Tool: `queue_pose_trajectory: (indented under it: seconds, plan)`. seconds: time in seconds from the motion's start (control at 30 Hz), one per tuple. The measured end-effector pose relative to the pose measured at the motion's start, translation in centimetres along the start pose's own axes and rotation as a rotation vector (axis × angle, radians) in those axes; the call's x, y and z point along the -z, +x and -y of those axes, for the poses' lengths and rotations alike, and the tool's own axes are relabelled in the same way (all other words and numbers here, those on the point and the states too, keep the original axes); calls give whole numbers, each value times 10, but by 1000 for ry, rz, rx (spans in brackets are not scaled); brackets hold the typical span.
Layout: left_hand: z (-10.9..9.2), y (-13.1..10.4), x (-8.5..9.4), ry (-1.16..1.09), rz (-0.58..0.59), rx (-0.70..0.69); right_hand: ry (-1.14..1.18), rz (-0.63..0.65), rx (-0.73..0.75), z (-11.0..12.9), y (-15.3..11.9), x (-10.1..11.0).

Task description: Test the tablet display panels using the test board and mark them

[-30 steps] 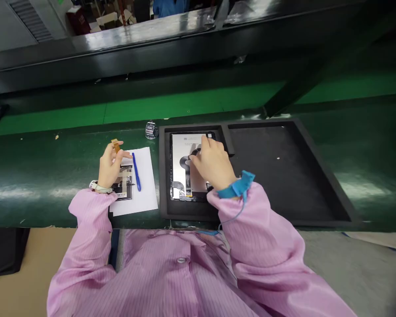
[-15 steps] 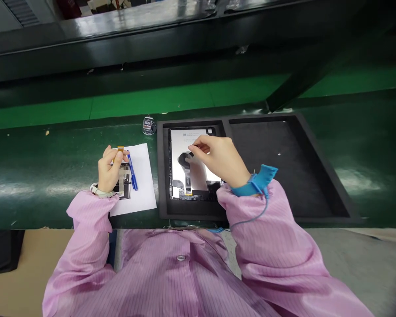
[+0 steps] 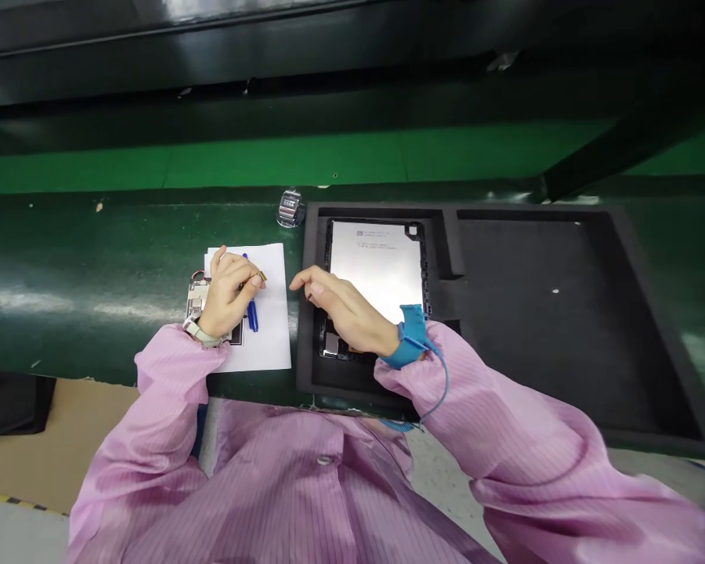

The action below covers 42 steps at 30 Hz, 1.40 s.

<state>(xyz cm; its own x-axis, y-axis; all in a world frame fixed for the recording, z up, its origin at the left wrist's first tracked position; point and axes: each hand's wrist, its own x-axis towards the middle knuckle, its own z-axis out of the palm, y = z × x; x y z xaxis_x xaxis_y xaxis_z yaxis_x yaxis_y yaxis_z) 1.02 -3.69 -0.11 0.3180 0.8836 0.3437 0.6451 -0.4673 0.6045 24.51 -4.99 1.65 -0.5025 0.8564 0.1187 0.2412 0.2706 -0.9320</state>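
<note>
Clearly, the tablet display panel lies in the left compartment of the black foam tray, its long axis running away from the person, and the right hand is the nearer one, being above its lower left part. Whether this hand touches the panel, I cannot tell. Its fingers point to the left, toward the other hand, past the panel's left edge; whether the thumb and the index finger pinch something, I cannot tell. The left hand is over the white paper, well apart from the panel, and it pinches a small gold flex connector between thumb and fingers. Thus, this connector lies to the left of the right fingertips, with a gap between. The blue pen passes beneath the left fingers.
</note>
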Motion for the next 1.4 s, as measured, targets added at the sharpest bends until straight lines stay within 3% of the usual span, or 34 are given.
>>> queue_pose_trajectory:
  seconds: [0.23, 0.43, 0.77, 1.23, 1.4]
  plan:
    - [-3, -1, 0, 78, 175, -32, 122, 123, -49, 2, 1, 5]
    - [-3, -1, -3, 80, 271, -61, 32, 133, -111, 6, 3, 6]
    - [-7, 0, -5, 50, 336, -51, -313, 102, -4, -2, 0, -6]
    - [-4, -2, -7, 40, 367, -114, -373, 142, 31, -1, 8, -10]
    - [-3, -2, -8, 40, 371, -141, -381, 210, 18, 0, 11, -6]
